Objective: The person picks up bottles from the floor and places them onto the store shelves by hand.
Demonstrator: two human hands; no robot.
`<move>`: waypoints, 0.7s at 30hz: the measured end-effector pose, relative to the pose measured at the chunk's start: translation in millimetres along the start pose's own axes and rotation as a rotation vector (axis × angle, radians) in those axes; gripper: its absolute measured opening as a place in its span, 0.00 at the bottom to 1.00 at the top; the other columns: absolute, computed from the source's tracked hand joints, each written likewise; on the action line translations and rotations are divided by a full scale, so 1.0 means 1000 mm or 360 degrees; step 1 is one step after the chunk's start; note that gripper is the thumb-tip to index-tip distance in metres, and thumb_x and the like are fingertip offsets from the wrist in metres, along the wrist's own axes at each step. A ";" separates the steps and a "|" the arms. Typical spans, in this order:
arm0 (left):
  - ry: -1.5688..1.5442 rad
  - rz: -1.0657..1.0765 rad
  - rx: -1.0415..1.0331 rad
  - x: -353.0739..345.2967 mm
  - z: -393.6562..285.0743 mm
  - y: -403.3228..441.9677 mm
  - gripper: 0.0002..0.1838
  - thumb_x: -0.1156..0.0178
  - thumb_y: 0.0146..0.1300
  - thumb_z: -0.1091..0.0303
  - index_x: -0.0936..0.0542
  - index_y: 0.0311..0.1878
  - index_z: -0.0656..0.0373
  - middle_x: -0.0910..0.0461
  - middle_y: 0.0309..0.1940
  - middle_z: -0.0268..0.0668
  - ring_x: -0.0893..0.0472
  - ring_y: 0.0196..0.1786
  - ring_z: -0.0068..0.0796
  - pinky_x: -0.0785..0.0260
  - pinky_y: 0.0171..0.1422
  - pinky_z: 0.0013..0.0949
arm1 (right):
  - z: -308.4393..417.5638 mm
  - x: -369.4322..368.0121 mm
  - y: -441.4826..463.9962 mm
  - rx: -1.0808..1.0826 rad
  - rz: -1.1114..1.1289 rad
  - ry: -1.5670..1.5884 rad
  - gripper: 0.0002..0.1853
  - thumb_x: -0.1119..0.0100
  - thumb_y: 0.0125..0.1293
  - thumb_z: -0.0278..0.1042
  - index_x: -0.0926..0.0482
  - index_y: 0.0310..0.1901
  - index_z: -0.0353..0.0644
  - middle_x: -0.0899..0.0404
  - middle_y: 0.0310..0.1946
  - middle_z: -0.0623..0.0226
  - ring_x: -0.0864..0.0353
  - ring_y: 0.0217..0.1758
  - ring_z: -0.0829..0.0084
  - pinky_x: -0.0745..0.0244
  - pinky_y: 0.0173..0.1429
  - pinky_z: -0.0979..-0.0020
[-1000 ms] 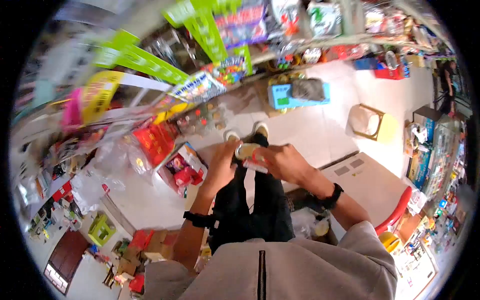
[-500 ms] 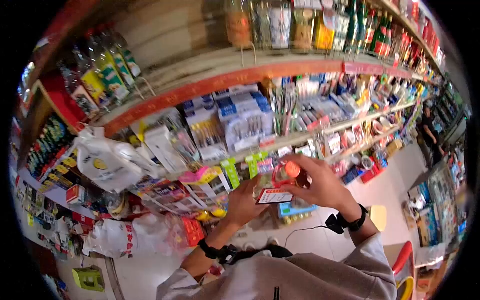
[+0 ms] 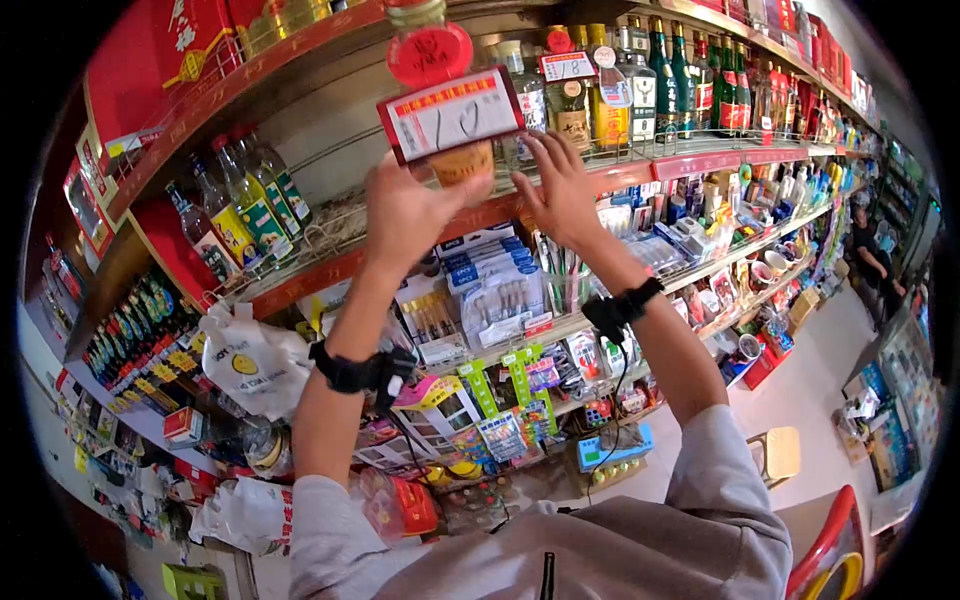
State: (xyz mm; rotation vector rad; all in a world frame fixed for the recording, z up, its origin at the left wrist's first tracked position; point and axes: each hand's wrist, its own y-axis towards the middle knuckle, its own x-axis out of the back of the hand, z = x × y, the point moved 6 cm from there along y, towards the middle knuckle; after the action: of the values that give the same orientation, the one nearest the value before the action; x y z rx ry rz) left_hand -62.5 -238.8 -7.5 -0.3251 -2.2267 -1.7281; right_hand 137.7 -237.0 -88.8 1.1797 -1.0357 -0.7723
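My left hand (image 3: 415, 215) is raised to the upper shelf, its thumb across the lower part of a glass bottle (image 3: 465, 162) with amber-coloured contents. Its other fingers are partly hidden behind the red-edged price card (image 3: 450, 115), marked 10, which covers the bottle's front. A round red piece with writing (image 3: 430, 55) shows above the card. My right hand (image 3: 558, 185) is open beside the card's lower right corner, fingers spread and holding nothing. Each wrist wears a black strap with a small device and cable.
More bottles (image 3: 675, 80) stand on the upper shelf behind a wire rail, and several (image 3: 240, 205) stand at left. Packaged goods (image 3: 500, 290) fill the shelf below. A white bag (image 3: 258, 362) hangs at left. A stool (image 3: 775, 455) and a person (image 3: 872, 255) are at right.
Both hands have risen from chest height to the upper shelf, and the price card has moved up with them. The right hand has let go of the orange-capped bottle and opened.
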 end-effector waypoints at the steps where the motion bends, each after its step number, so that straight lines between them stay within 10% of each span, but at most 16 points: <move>1: -0.0130 -0.0077 0.0049 -0.001 0.006 0.009 0.22 0.21 0.52 0.59 0.13 0.46 0.62 0.10 0.40 0.41 0.10 0.43 0.35 0.19 0.49 0.37 | -0.008 -0.009 -0.003 -0.0001 -0.0018 0.0001 0.25 0.42 0.72 0.43 0.27 0.64 0.35 0.29 0.66 0.49 0.36 0.72 0.44 0.40 0.76 0.49; 21: 0.0239 0.0112 0.0147 -0.053 0.111 0.062 0.30 0.19 0.49 0.59 0.19 0.52 0.65 0.12 0.45 0.45 0.12 0.48 0.39 0.21 0.54 0.39 | -0.030 -0.036 -0.018 0.0065 -0.0055 -0.0111 0.26 0.40 0.67 0.38 0.28 0.64 0.35 0.31 0.65 0.52 0.38 0.73 0.48 0.41 0.77 0.49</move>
State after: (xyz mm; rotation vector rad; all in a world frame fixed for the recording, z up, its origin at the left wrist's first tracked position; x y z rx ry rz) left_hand -2.1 -115.7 3.5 -0.2409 -2.1531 -1.5546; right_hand 153.9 -197.6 -116.2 1.2153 -1.0953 -0.8276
